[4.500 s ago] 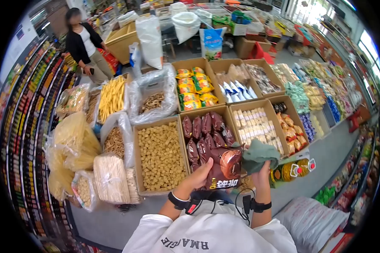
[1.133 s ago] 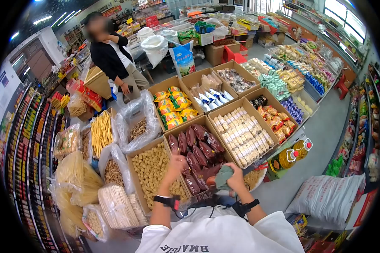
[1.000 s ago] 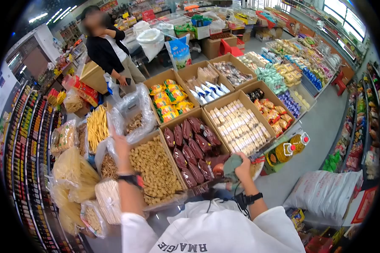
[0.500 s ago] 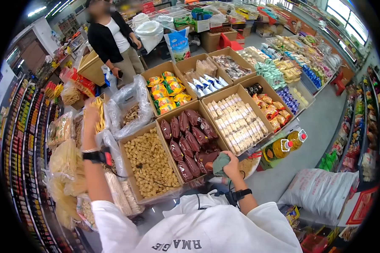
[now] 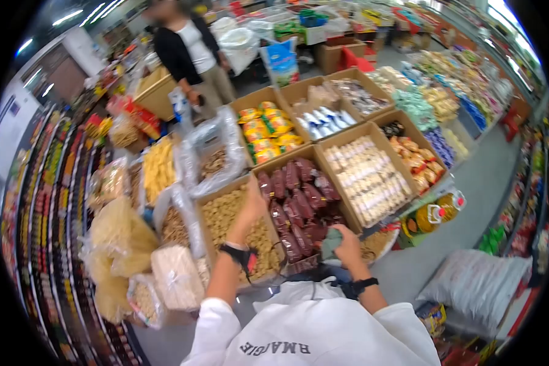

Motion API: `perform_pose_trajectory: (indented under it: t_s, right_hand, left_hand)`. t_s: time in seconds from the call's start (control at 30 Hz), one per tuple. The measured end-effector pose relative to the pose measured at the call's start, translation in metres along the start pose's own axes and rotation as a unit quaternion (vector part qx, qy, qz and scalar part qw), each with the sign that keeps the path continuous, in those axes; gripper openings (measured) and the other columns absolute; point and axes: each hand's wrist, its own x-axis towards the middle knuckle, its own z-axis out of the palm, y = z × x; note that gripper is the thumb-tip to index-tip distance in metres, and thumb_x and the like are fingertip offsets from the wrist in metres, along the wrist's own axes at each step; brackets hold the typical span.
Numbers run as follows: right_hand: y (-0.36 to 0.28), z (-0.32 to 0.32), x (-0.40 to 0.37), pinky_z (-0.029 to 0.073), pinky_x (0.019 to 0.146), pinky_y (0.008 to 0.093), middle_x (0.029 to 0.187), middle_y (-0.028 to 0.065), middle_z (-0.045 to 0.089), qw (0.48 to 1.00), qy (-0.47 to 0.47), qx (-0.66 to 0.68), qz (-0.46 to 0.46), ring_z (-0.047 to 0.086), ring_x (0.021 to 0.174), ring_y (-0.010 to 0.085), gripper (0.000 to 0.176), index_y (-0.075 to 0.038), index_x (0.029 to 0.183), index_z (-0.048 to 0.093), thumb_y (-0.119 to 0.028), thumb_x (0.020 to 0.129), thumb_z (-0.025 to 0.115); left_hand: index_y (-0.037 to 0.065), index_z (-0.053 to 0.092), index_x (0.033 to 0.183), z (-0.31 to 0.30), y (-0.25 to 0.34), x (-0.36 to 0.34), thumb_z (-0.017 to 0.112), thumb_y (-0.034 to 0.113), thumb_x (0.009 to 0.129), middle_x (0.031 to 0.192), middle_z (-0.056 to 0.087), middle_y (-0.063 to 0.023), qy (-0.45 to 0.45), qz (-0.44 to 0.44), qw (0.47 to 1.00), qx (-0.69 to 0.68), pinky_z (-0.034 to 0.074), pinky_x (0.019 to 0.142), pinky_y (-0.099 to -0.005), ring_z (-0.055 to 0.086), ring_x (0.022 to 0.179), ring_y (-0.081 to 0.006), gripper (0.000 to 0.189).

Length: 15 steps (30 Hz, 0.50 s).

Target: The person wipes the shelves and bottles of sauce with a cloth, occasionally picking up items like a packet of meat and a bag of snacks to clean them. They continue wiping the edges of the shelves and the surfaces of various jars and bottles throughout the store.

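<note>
My left hand (image 5: 250,204) is over the box of tan cubes (image 5: 222,210), near the edge it shares with the box of dark red packets (image 5: 296,204). Motion smears its fingers, and whether it holds anything cannot be made out. A grey-green cloth (image 5: 331,244) is gripped in my right hand (image 5: 348,246) at the near right corner of the dark red packets' box. Beyond my right hand lies a box of pale wrapped rolls (image 5: 366,177). Both wrists wear black bands.
Yellow and green packets (image 5: 268,131) fill a box farther back. Plastic bags of dried goods (image 5: 119,232) crowd the left side. A person (image 5: 192,52) stands at the back left. Oil bottles (image 5: 436,213) and a big white sack (image 5: 476,287) are at right.
My left hand has moved right, from the yellow dried goods to the tan cubes' box. My right hand still holds the cloth near the same corner. The view has shifted, and the boxes appear farther right.
</note>
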Motion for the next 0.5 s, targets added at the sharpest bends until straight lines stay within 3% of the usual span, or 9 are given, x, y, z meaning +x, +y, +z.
perform_pose_trajectory:
  t_s: [0.03, 0.07, 0.1, 0.13, 0.17, 0.2, 0.23, 0.3, 0.5]
  right_hand:
    - [-0.001, -0.003, 0.0, 0.048, 0.075, 0.0348, 0.091, 0.0138, 0.064, 1.0, -0.012, 0.004, 0.017, 0.062, 0.088, 0.0316, 0.034, -0.009, 0.1, 0.059, -0.011, 0.068, 0.069]
    - [0.001, -0.003, -0.003, 0.048, 0.074, 0.0349, 0.09, 0.0146, 0.064, 0.999, -0.013, 0.01, 0.04, 0.062, 0.085, 0.0311, 0.034, -0.009, 0.1, 0.059, -0.009, 0.067, 0.069]
    - [-0.006, -0.009, -0.003, 0.048, 0.074, 0.0346, 0.088, 0.0152, 0.064, 0.999, -0.017, -0.002, 0.052, 0.062, 0.083, 0.031, 0.034, -0.007, 0.1, 0.059, -0.006, 0.067, 0.067]
    - [0.0, -0.007, -0.003, 0.048, 0.073, 0.0344, 0.086, 0.0154, 0.064, 0.998, -0.017, 0.006, 0.053, 0.063, 0.082, 0.0309, 0.033, -0.007, 0.1, 0.058, -0.004, 0.067, 0.066]
    - [0.007, -0.006, -0.005, 0.048, 0.072, 0.0342, 0.085, 0.0156, 0.064, 0.998, -0.013, 0.012, 0.058, 0.063, 0.081, 0.0308, 0.033, -0.007, 0.1, 0.058, -0.003, 0.068, 0.065]
    - [0.011, -0.006, -0.007, 0.048, 0.072, 0.0342, 0.085, 0.0156, 0.064, 0.998, -0.017, 0.015, 0.055, 0.063, 0.081, 0.0308, 0.033, -0.007, 0.1, 0.058, -0.003, 0.068, 0.065]
    - [0.016, -0.006, -0.007, 0.048, 0.072, 0.0341, 0.084, 0.0158, 0.064, 0.998, -0.012, 0.014, 0.054, 0.063, 0.081, 0.0308, 0.033, -0.007, 0.1, 0.058, -0.002, 0.068, 0.065]
    - [0.015, -0.007, -0.006, 0.048, 0.072, 0.034, 0.084, 0.0161, 0.064, 0.999, -0.008, 0.012, 0.053, 0.063, 0.08, 0.0309, 0.033, -0.006, 0.1, 0.058, -0.001, 0.068, 0.064]
    - [0.004, -0.006, 0.0, 0.048, 0.073, 0.034, 0.084, 0.0164, 0.064, 0.998, -0.02, 0.011, 0.062, 0.063, 0.081, 0.0315, 0.034, -0.006, 0.101, 0.058, -0.002, 0.068, 0.064]
  left_hand:
    - [-0.005, 0.029, 0.135, -0.074, 0.075, 0.005, 0.052, 0.002, 0.082, 0.129, 0.045, -0.0249, 0.091, -0.045, 0.993, -0.063, 0.032, 0.102, -0.0361, 0.041, 0.123, -0.0349, 0.058]
    - [-0.006, 0.032, 0.133, -0.131, -0.014, 0.029, 0.051, 0.001, 0.079, 0.133, 0.04, -0.0252, 0.221, 0.018, 0.973, -0.057, 0.03, 0.103, -0.0349, 0.038, 0.125, -0.0352, 0.058]
    - [-0.005, 0.032, 0.133, -0.21, 0.022, 0.037, 0.051, 0.002, 0.077, 0.132, 0.04, -0.025, 0.315, 0.034, 0.917, 0.244, 0.032, 0.102, -0.0364, 0.04, 0.122, -0.0368, 0.059]
    - [-0.005, 0.033, 0.133, -0.287, -0.045, 0.066, 0.051, 0.001, 0.077, 0.129, 0.043, -0.0239, 0.399, 0.098, 0.87, 0.274, 0.034, 0.1, -0.0364, 0.043, 0.118, -0.0367, 0.059]
    - [-0.001, 0.032, 0.135, -0.318, 0.069, 0.031, 0.05, 0.004, 0.079, 0.125, 0.046, -0.0219, 0.461, 0.015, 0.885, 0.062, 0.033, 0.1, -0.0364, 0.044, 0.116, -0.0339, 0.058]
    - [0.007, 0.027, 0.139, -0.384, 0.048, 0.037, 0.048, 0.009, 0.083, 0.104, 0.056, -0.0176, 0.498, 0.001, 0.867, 0.003, 0.048, 0.076, -0.0353, 0.058, 0.086, -0.0265, 0.06]
    - [0.013, 0.019, 0.142, -0.396, 0.115, 0.008, 0.047, 0.013, 0.085, 0.077, 0.056, -0.0089, 0.501, -0.115, 0.853, -0.091, 0.041, 0.043, -0.0284, 0.049, 0.052, -0.0149, 0.063]
    - [0.016, 0.013, 0.143, -0.451, 0.128, -0.005, 0.046, 0.011, 0.085, 0.061, 0.044, -0.0017, 0.506, -0.07, 0.845, -0.155, 0.022, 0.032, -0.0236, 0.03, 0.037, -0.008, 0.067]
    - [0.019, 0.015, 0.143, -0.489, 0.155, -0.046, 0.042, 0.009, 0.084, 0.061, 0.039, -0.0016, 0.488, -0.167, 0.841, -0.161, 0.025, 0.036, -0.0228, 0.031, 0.042, -0.0082, 0.066]
